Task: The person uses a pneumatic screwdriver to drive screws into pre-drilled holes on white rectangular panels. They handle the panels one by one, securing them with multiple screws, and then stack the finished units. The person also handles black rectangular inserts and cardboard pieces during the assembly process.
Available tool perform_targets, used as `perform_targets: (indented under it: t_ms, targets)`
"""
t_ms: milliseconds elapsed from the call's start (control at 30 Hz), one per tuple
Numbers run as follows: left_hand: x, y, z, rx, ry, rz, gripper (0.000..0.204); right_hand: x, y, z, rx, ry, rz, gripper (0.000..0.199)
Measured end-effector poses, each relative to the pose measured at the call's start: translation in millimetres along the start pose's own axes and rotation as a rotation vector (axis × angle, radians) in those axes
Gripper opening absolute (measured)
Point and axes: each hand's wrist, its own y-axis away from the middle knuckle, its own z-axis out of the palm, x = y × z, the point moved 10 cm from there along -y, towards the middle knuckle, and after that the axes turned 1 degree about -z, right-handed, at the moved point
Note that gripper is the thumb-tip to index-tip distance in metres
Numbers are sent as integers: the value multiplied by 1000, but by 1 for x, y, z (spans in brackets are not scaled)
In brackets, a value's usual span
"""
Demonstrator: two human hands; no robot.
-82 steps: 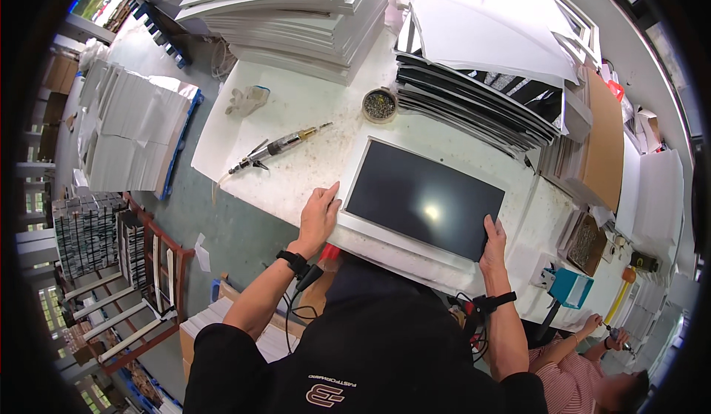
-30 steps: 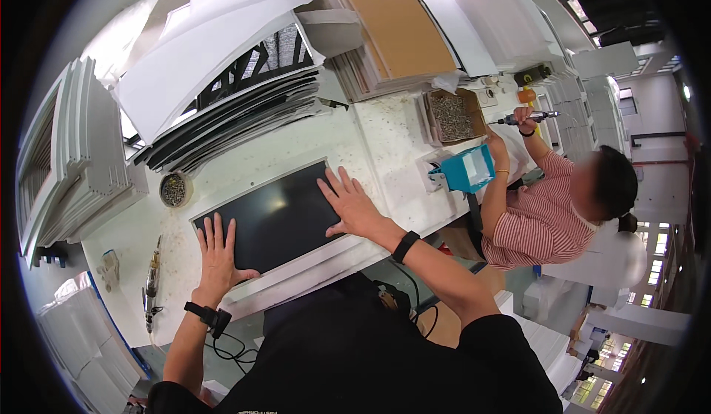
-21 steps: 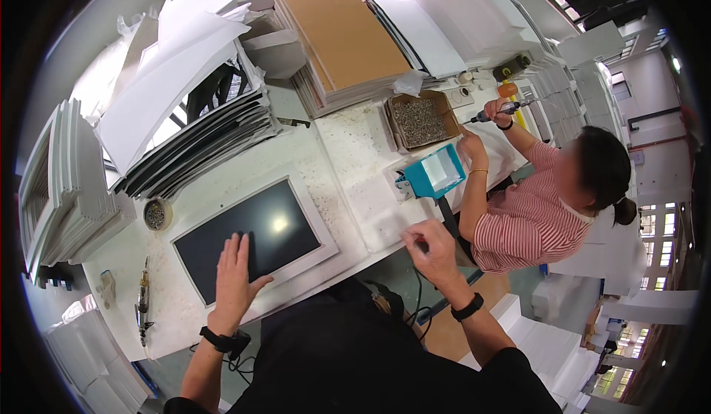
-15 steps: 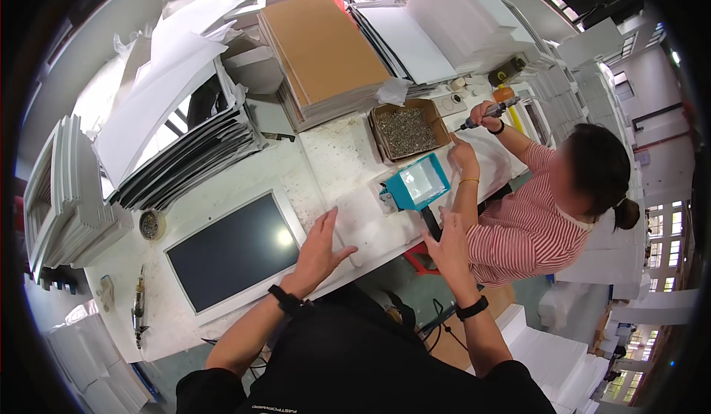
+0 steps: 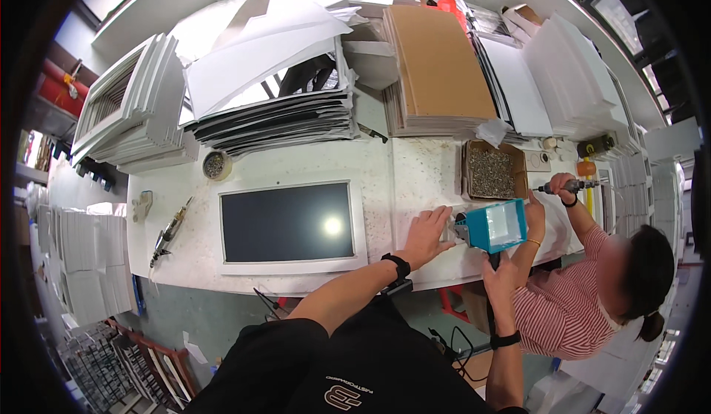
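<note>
Your right hand (image 5: pixel 502 277) is nearest you, off the front edge of the bench (image 5: pixel 385 169), its grip closed around a dark handle under the blue box-shaped device (image 5: pixel 495 225), which it holds up just above the bench edge. Your left hand (image 5: pixel 427 234) lies a little farther in, flat and open on the white bench top, fingers spread, holding nothing, its fingertips just beside the left side of the blue device. A dark band sits on each wrist.

To the left of that hand, the white-framed screen (image 5: pixel 289 225) lies face up on the bench, dark, with one bright glare spot. Farther left a screwdriver (image 5: pixel 169 232) rests near the bench's end, and a small round tin (image 5: pixel 215 165) stands behind the screen.

On your right, a person in a striped shirt (image 5: pixel 566 310) holds a power screwdriver (image 5: pixel 566 187). Just behind it stands an open tray of screws (image 5: pixel 492 171). Stacks of panels (image 5: pixel 281 118) and brown boards (image 5: pixel 441 66) fill the far side.
</note>
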Motion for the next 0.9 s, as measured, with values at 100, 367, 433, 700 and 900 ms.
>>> perform_targets:
  t_ms: [100, 367, 433, 700, 900]
  targets:
    - [-5, 9, -5, 23, -8, -23, 86, -56, -13, -30, 83, 1, -241, 33]
    - [-44, 132, -129, -53, 311, -119, 40, -192, -49, 53, -431, -160, -434, 20]
    - [-72, 183, -198, 120, 279, -164, 35, -204, -58, 91, -483, -97, -576, 17]
    - [-209, 357, -378, 785, -495, -634, 51, -246, -76, 168, -628, 224, -684, 15]
    - [-255, 372, -369, 818, -438, -714, 50, -272, -73, 180, -644, 245, -741, 17]
